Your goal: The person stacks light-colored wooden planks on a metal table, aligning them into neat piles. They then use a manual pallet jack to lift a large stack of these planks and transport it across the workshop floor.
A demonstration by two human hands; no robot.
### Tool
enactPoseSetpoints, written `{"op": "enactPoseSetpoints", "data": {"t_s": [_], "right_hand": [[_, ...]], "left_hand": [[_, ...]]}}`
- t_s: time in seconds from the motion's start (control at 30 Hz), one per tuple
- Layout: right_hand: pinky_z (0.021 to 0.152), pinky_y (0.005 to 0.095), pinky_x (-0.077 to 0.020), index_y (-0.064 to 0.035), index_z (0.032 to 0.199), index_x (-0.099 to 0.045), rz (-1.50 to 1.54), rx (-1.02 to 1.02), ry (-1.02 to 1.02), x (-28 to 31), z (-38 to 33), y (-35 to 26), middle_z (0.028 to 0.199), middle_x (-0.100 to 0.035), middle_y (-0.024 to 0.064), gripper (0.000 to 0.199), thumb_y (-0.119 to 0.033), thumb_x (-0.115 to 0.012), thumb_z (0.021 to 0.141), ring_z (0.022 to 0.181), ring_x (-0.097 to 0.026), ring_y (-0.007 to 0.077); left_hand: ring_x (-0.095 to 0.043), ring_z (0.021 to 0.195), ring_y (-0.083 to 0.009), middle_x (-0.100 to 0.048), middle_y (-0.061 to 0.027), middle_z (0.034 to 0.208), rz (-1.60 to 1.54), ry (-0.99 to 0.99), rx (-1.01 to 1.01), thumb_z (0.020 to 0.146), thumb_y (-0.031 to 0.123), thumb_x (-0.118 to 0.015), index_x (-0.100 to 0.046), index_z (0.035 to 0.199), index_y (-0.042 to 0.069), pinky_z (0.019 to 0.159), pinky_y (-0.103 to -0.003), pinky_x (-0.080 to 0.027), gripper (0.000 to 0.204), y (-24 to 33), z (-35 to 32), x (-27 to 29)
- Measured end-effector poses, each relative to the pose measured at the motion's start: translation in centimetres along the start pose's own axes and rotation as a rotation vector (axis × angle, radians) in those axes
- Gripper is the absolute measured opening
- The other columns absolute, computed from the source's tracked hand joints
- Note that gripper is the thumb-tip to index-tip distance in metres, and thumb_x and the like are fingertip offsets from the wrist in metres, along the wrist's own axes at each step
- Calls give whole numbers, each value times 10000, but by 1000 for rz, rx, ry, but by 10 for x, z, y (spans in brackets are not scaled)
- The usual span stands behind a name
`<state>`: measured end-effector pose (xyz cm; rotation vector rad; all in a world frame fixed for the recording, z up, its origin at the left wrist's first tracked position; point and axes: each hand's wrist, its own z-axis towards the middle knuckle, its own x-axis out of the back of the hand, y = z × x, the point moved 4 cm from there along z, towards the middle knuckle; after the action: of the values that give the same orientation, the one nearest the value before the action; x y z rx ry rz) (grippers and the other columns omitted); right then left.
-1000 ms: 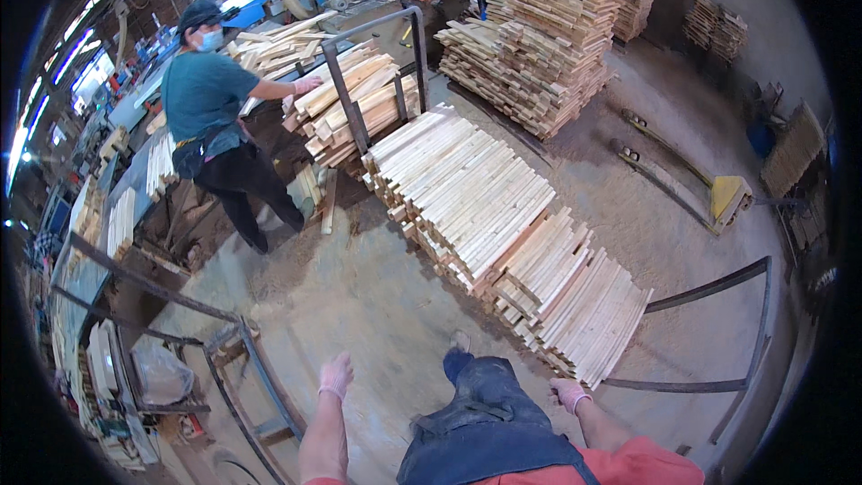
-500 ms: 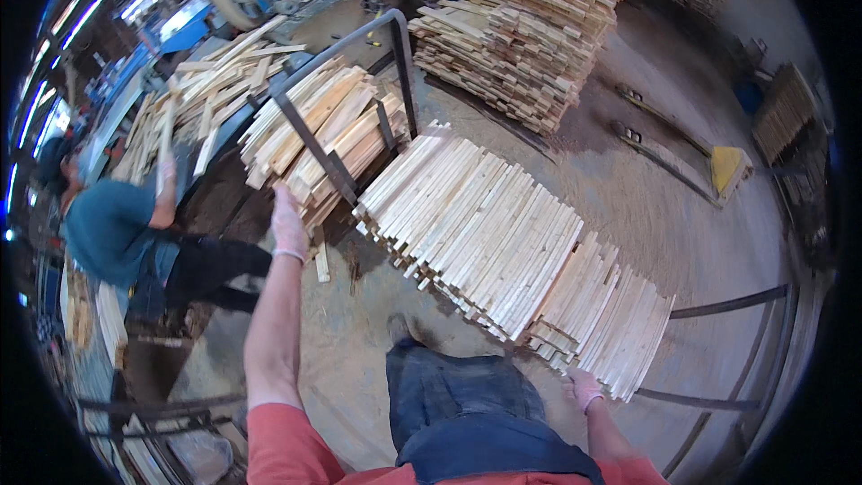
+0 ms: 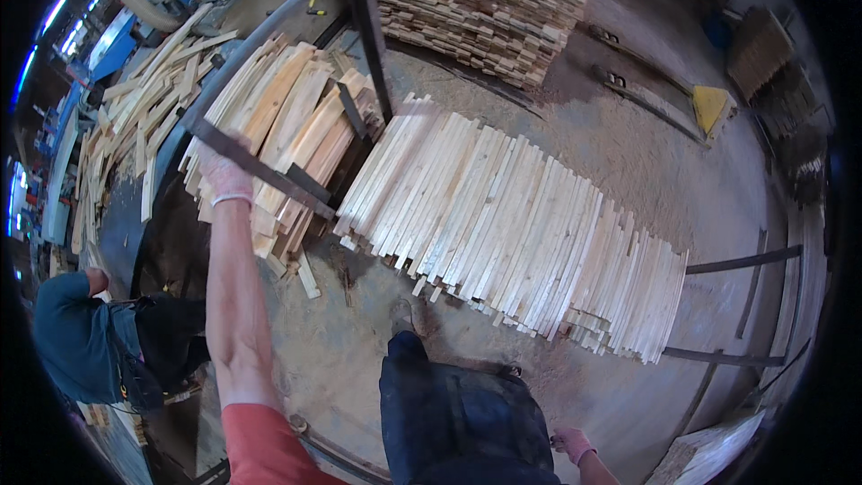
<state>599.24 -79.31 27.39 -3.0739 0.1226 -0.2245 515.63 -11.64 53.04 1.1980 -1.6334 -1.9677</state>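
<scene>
My left hand (image 3: 224, 176), in a pale pinkish glove, is closed around the near bar of a dark metal frame (image 3: 285, 185); its fingertips are partly hidden there. Just behind that bar lies a loose stack of wooden boards (image 3: 285, 112). A long row of pale wooden slats (image 3: 480, 207), laid tightly side by side, extends to the right of the frame. Low on the right, my right hand (image 3: 572, 443), gloved likewise, hangs beside my dark trousers with nothing in it. Its fingers are loosely bent and apart, away from the slats.
At the left a person in a dark top (image 3: 85, 341) stands near a heap of loose boards (image 3: 162, 94). A tall stack of slats (image 3: 503, 13) rises at the back. A yellow pallet jack (image 3: 709, 110) stands back right. Metal bars (image 3: 741, 260) stick out past the row's right end.
My left hand has gone from reaching over the boards to the frame's bar. My right hand has left the slats' near right edge and dropped beside me. The view has shifted; the other person has turned.
</scene>
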Motion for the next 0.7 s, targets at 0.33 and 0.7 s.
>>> {"op": "enactPoseSetpoints", "data": {"t_s": [0.33,0.7], "right_hand": [[765,373,-583,16,1113,-720,-1112,401,-68,-16,1,-85,960,-777,121,385,-349,-618,1042,845,-755,252],[879,393,-545,-55,1074,-662,-942,628,2,0,13,-198,1051,-684,133,187,-196,-581,982,1003,-674,265]], "left_hand": [[-644,862,-276,-620,-40,887,403,-21,-64,1065,516,-525,-555,1032,144,836,-491,-523,375,-16,45,109],[-643,854,-255,-664,-89,904,156,-183,100,1027,335,-532,-703,982,64,825,-401,-552,324,-29,14,169]]}}
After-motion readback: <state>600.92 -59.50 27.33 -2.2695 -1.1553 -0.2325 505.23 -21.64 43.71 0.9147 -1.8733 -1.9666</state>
